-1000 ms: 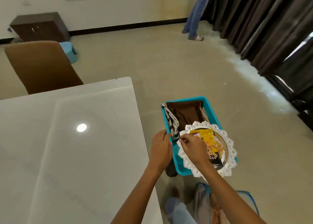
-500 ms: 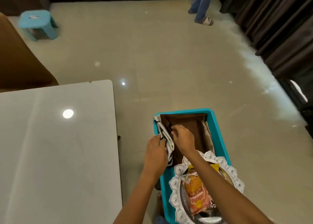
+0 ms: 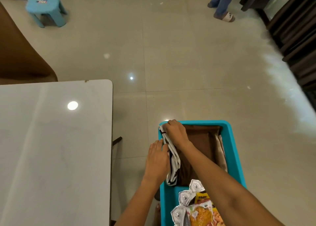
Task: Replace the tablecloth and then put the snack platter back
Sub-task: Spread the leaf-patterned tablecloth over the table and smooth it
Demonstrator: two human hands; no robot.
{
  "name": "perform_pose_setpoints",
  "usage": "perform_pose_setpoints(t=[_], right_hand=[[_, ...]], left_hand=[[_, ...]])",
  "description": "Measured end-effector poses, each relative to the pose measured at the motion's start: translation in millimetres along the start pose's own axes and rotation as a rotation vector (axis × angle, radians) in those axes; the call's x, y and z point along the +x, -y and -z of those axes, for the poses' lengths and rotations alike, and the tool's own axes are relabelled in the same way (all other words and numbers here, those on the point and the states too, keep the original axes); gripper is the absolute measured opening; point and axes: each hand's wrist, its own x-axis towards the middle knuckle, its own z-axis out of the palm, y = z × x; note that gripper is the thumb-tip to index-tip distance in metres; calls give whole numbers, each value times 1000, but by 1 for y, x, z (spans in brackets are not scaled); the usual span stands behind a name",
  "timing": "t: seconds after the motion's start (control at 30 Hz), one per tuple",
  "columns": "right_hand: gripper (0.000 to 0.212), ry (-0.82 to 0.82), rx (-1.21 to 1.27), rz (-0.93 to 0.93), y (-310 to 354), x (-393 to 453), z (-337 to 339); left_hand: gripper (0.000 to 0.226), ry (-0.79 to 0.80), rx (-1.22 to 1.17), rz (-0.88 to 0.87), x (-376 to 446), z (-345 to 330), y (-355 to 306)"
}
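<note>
Head view: both hands on folded cloth in bin.
Right hand (image 3: 176, 131) pinches the striped cloth (image 3: 172, 157) at 12 o'clock; left hand (image 3: 158, 159) lies flat against it, likely steadying for lifting. Snack platter (image 3: 184, 207) sits at the bin's (image 3: 236, 150) 6 o'clock end.

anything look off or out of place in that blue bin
The snack platter sits on the near end of the blue bin, an odd spot for it. The table is bare, with no cloth. Both hands are on the striped cloth along the bin's left wall.
</note>
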Motion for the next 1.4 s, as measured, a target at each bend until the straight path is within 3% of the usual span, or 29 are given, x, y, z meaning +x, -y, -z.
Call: perform_pose_setpoints(t=[0.07,0.2,0.27,0.37,0.47,0.6,0.77,0.87,0.97,1.03,1.2,1.4], right_hand=[[20,17,-8,-31,-4,-4,-1],[40,-19,33,9,-14,0,-6],[33,22,-3,39,-12,4,-7],[7,24,37,-17,-9,1,-4],[17,-31,261,-79,-13,-21,7],[10,-81,358,-41,-17,-61,36],[30,-80,509,-46,-18,-92,61],[37,25,452,-36,-26,-109,72],[50,123,158,-57,-56,-115,77],[43,148,10,-123,-75,-119,82],[36,-41,-27,-212,-65,-135,116],[35,-252,-98,-10,-15,-145,192]], left_hand=[[39,-36,8,0,2,1,-1],[44,-46,30,20,5,-3,1],[39,-62,12,20,4,-7,4],[28,-140,-63,-10,1,-2,4],[42,-150,-201,73,4,7,-1],[60,-58,-373,113,16,14,-17],[30,-65,-638,191,19,25,-29],[21,-1,-581,120,16,31,-36],[20,-30,-521,50,4,38,-45],[19,-47,-511,16,-7,44,-47],[14,-135,-519,-32,-35,69,-45],[14,-226,-535,-54,-63,133,-50]])
